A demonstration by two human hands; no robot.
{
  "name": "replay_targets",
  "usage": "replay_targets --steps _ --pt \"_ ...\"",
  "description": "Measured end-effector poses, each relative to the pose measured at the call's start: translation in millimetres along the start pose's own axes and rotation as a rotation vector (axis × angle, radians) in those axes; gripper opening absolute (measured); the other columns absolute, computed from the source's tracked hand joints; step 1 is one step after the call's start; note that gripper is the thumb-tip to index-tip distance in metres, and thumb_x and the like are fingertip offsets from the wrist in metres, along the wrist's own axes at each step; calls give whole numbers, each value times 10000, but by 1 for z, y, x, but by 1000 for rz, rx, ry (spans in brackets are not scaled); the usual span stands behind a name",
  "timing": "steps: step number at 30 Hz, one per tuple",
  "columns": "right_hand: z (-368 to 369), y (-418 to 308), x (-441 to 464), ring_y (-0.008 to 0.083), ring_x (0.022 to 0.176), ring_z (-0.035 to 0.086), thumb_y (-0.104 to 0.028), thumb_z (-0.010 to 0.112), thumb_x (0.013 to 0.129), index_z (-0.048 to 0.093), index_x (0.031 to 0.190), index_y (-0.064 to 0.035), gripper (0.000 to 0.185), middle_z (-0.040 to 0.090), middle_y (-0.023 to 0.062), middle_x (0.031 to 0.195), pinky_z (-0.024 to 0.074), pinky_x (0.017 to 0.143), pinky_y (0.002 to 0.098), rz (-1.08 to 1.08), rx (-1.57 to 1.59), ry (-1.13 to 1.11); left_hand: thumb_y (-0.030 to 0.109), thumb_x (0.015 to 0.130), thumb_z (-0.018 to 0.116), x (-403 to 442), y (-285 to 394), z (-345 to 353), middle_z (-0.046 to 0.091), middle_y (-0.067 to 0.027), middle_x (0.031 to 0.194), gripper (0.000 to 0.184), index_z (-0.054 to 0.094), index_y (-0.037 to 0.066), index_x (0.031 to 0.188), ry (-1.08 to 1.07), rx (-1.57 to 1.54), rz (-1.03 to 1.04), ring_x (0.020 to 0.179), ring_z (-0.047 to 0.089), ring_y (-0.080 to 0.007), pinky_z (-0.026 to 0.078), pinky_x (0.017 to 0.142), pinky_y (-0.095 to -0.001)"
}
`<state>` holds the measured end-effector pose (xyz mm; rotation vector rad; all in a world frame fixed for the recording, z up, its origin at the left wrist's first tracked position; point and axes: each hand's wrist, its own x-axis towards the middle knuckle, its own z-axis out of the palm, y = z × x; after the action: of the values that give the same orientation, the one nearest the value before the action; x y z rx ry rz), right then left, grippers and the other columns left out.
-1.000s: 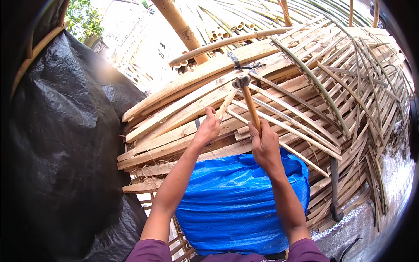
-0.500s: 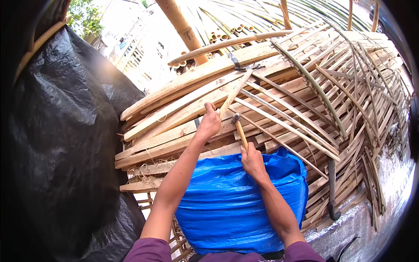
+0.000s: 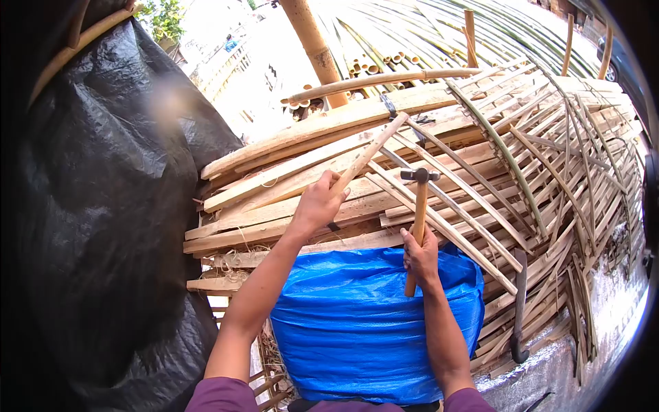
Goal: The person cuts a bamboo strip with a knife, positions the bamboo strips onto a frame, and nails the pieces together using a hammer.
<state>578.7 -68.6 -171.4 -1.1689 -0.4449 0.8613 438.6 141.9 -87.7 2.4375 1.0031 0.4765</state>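
Observation:
My left hand (image 3: 320,204) is closed round the lower end of a flat wooden strip (image 3: 367,154), which slants up to the right. Several thin slats (image 3: 458,197) fan out from this strip toward the lower right. In my right hand (image 3: 421,257) is a hammer (image 3: 419,206), gripped by its wooden handle with the metal head up, over the slats. Beneath lies a pile of split bamboo pieces (image 3: 268,221). A blue tarp (image 3: 371,323) covers the area below my hands.
Black plastic sheeting (image 3: 117,220) hangs on the left. A curved dark metal tool (image 3: 519,309) rests at the right of the tarp. Behind the pile rises a thick bamboo post (image 3: 312,48), with long poles (image 3: 412,31) lying beyond. Silvery sheeting (image 3: 563,364) is at lower right.
The hammer has dropped from the strip's top, then moved right and stands more upright. My left hand and the strip have shifted slightly, with the slats. The whole view has also shifted.

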Motion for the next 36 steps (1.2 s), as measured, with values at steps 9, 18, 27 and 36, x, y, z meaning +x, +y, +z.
replay_targets --steps 9,18,27,36 --pt "1 -8 -16 51 386 408 -91 630 945 456 860 -73 195 438 -25 557 352 340 219 -261 218 13 179 923 691 1 114 -145 628 -85 877 291 519 54 1123 -43 -420 -82 611 456 -59 370 524 -233" --pt "0 0 -22 49 416 371 -22 564 953 441 867 -66 156 417 -22 585 338 370 218 -529 189 87 189 951 649 -3 172 -274 501 102 667 382 577 95 1315 325 -350 304 471 322 38 219 397 -151" --pt "2 1 -18 48 406 371 -43 563 960 434 857 -76 169 409 -22 575 345 350 222 -480 202 132 59 889 662 -56 145 -168 624 -82 841 327 692 169 1196 638 463 555 705 640 -235 511 619 -364" --pt "-6 6 -11 51 382 341 -57 551 968 420 872 -92 166 387 -26 557 335 342 230 -439 213 169 208 863 710 -18 -37 32 570 -81 793 233 729 193 1095 232 449 391 765 602 -265 519 702 -409"
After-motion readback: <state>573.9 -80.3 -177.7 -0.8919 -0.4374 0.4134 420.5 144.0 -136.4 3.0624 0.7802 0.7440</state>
